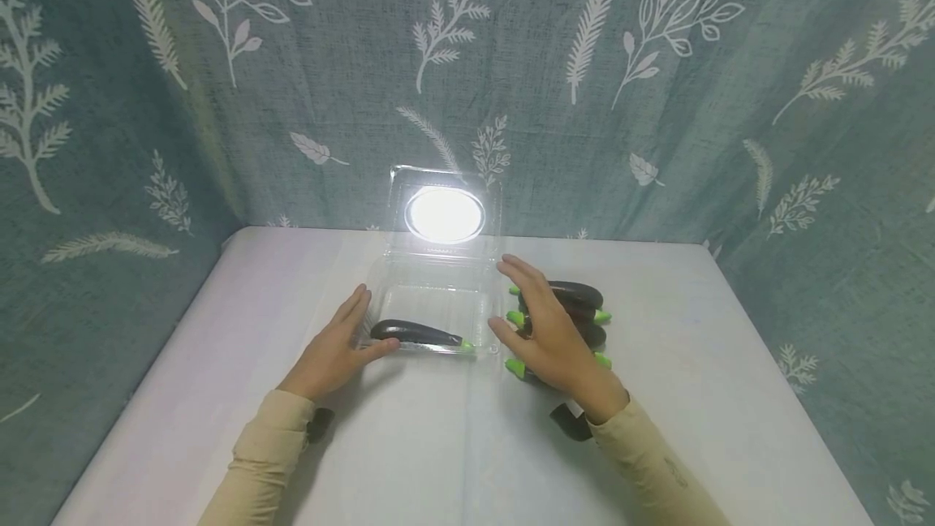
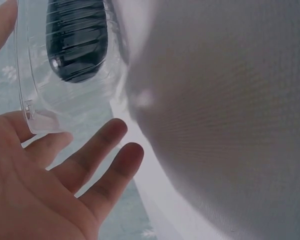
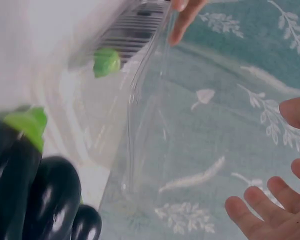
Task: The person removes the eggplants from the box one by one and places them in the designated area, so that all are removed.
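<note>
A clear plastic clamshell box (image 1: 438, 291) stands on the table with its lid (image 1: 398, 213) raised at the back. One dark eggplant (image 1: 412, 332) with a green stem lies along the front inside it. My left hand (image 1: 336, 355) is at the box's front left corner, thumb at the front rim and fingers along the side. In the left wrist view its fingers (image 2: 97, 155) are spread and fairly straight. My right hand (image 1: 544, 339), fingers extended, hovers beside the box's right side, holding nothing. Under and behind it lie several more eggplants (image 1: 580, 295), partly hidden by the hand.
A white cloth covers the table (image 1: 438, 445). Green-blue curtains (image 1: 540, 144) with white leaf prints rise behind it and at both sides. A bright oval glare (image 1: 445, 215) shows on the raised lid. Black straps (image 1: 572, 422) sit at both wrists.
</note>
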Demonstrator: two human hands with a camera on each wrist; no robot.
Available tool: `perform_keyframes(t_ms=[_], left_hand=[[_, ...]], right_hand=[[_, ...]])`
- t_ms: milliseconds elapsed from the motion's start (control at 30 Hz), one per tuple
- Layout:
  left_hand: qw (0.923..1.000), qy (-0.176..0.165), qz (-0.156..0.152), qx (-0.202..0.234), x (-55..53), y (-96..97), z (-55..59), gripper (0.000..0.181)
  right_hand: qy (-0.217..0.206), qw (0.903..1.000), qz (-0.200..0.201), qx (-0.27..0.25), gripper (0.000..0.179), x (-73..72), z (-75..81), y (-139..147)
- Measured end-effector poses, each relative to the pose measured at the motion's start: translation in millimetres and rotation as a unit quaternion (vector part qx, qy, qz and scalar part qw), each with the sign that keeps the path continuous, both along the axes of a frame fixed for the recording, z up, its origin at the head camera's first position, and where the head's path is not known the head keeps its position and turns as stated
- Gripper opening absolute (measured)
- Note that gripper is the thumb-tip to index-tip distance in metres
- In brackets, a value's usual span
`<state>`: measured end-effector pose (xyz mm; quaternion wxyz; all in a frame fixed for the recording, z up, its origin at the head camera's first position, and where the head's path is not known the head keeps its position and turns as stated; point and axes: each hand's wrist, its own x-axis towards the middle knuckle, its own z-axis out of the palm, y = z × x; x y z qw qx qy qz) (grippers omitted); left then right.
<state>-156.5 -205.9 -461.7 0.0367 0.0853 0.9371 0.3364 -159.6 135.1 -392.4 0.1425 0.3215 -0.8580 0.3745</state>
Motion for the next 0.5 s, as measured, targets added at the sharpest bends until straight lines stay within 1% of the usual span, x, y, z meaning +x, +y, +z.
perform_keyframes(t_ms=[233,433,500], left_hand=[[1.0,-0.003,0.001,0.005,-0.3,0.9,0.9,0.111],[0.9999,-0.007,0.005,0.007,0.5,1.1,1.5,0.109],[0.9999,-0.008,0.007,0.007,0.7,0.9,1.6,0.109]], right_hand=[[-0.044,0.9982,0.028,-0.03,0.072,-9.9,-5.9,-18],[-0.079,0.9959,0.033,-0.03,0.072,-13.5,-8.4,-33],[-0.096,0.9943,0.035,-0.027,0.074,-15.3,-9.4,-38]])
